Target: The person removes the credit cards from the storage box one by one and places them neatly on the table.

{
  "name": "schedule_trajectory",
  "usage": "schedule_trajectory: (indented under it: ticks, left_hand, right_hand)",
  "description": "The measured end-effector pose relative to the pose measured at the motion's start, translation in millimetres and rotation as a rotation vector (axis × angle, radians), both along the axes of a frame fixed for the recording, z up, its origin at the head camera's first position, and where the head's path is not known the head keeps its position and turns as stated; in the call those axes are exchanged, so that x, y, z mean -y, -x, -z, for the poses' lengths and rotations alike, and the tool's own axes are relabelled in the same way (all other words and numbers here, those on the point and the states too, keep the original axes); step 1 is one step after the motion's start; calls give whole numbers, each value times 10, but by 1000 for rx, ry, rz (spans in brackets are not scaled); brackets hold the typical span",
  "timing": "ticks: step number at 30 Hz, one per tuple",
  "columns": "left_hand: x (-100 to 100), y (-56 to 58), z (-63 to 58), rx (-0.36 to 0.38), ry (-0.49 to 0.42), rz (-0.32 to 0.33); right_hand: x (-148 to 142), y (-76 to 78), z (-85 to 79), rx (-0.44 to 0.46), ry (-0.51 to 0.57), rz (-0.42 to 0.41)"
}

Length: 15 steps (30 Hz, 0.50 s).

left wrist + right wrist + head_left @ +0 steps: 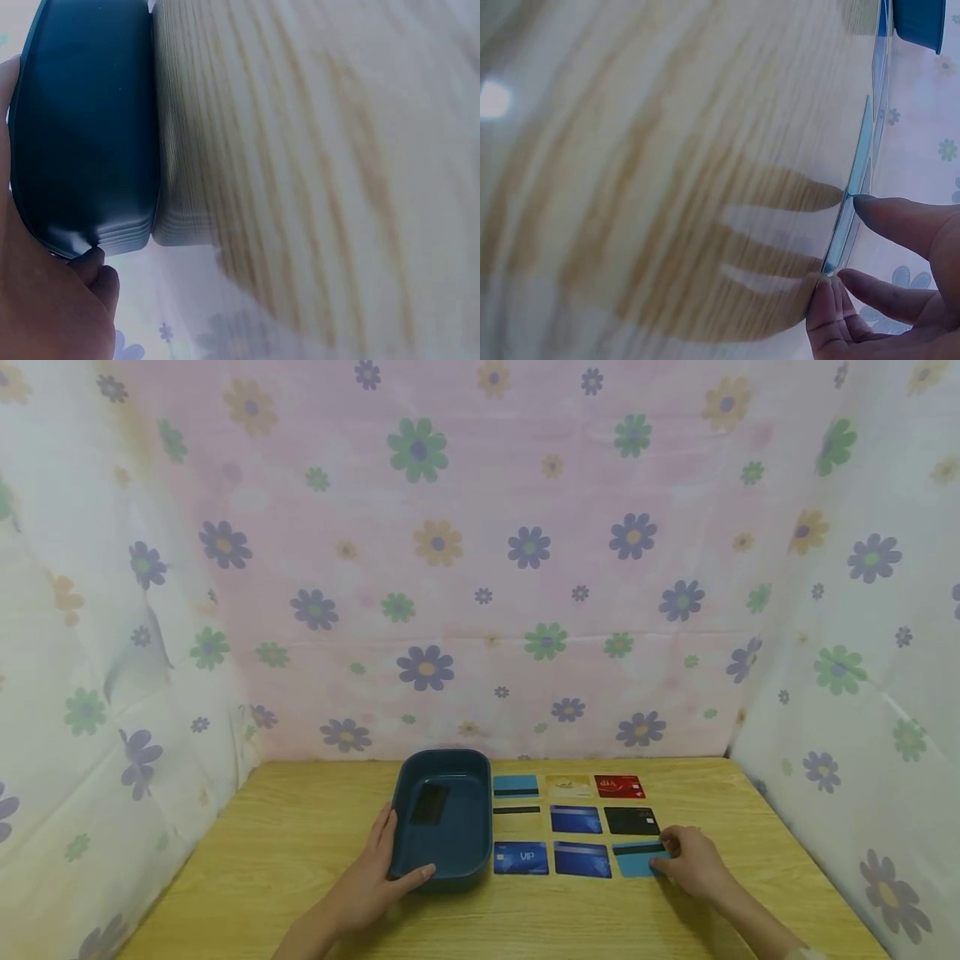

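My left hand (378, 868) holds a dark blue plastic bin (480, 852) at its near left corner, thumb over the front rim and fingers along the left side. A dark card (430, 804) lies on the bin's floor. At the right end of the nearest row of cards, my right hand (693, 860) pinches a light blue card with a black stripe (633, 862) by its right end. In the right wrist view, the thumb and fingertips meet the edge of this card (860, 146), close to the tabletop. Directly behind it lies a black card (632, 821).
Right of the bin, other cards lie in rows: a blue VIP card (521, 857), plain blue cards, a striped cream card (517, 811), a striped light blue card (516, 782), a gold card (568, 787) and a red VIP card (619, 787). Flowered cloth (480, 610) encloses the wooden table (300, 818).
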<state>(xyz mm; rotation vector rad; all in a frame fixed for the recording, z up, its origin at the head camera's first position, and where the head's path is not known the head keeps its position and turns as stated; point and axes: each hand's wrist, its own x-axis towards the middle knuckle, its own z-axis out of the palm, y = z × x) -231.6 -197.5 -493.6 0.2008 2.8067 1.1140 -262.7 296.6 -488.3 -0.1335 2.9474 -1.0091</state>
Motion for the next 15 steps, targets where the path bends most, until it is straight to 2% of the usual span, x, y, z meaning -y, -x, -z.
schedule_trajectory:
  ticks: [4,15]
  left_hand:
    - [1,-12,-2,-2,-2,4]
    - [3,-9,-16,2,-2,1]
  right_hand:
    - [0,8,1,-15,-5,-26]
    - [15,19,0,-6,-74,-24]
